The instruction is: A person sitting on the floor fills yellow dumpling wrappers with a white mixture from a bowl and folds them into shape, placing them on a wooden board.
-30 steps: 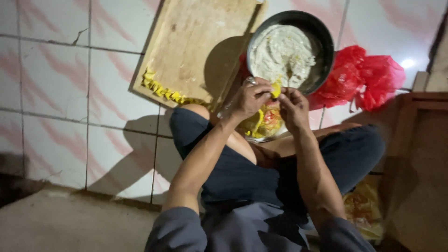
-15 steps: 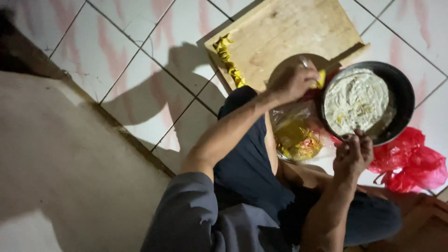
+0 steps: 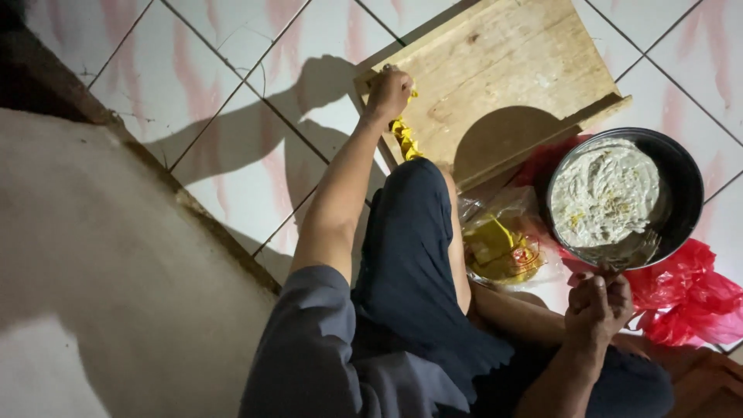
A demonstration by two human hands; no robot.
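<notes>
Left to right:

- Far left: grey concrete ledge (image 3: 93,271), then the white-and-pink tiled floor (image 3: 232,155). Person sits on the floor, one knee up.
- Left hand (image 3: 389,91) is stretched out to the near-left corner of the wooden board (image 3: 503,85), fingers pinched on a small yellow piece (image 3: 411,93) right at the board's edge. A row of yellow pieces (image 3: 404,138) runs from that hand down along the board edge toward the knee.
- Step in hand, my read: setting one more piece at the far end of that row. It's a placing move, not a pick.
- Clear plastic bag (image 3: 499,251) with yellow contents lies on the floor between the knee and the dark bowl (image 3: 689,193).
- Bowl holds whitish paste (image 3: 604,193) with yellow flecks. It sits partly over a red plastic bag (image 3: 689,298).
- Right hand (image 3: 600,306) is clenched at the bowl's near rim, gripping the handle of a fork (image 3: 631,251) whose tines rest in the paste.
- Next move would call for letting go of the piece cleanly without knocking the row, and keeping the fork steady.

Hard to tell:
- What the yellow pieces are: too small, harsh shadows.
- Whether the piece already touches the board.
- Fork handle is hidden inside the fist.
- Bag contents are blurred, and the red bag is cut off at the right.
</notes>
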